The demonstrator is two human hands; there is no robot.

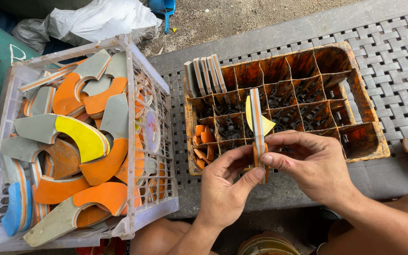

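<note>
Firstly, a white crate (157, 156) on the left holds curved orange, grey and yellow foam pieces (90, 141). Beside it, the left hand (223, 189) pinches the lower end of a thin layered strip (258, 127) between thumb and fingers. The right hand (315, 163) grips the same strip from the other side, above a rusty divided tray (360, 94).
</note>
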